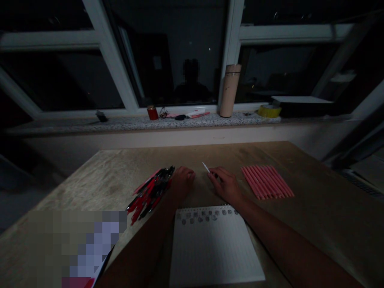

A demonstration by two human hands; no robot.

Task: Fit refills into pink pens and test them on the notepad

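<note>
Between the thumb and fingers of my right hand (225,183) is a thin white stick (205,166), pointing up and to the left; it resembles a pen refill, but its far end is hidden in the grip. My left hand (182,179) rests on the table with its fingers curled in; whatever they may hold is hidden. Right beside it, on the left, lies a loose pile of red and black pens (151,192). A ring-bound lined notebook (214,248) is open below my hands, with a row of small round grey marks along its top edge.
Several pink pencil-like sticks (267,182) lie side by side on the wooden table (99,176) at right. On the stone windowsill (129,123) stand a pink flask (230,92), a red jar (152,113) and a yellow tape roll (269,111). A blurred patch covers the lower left.
</note>
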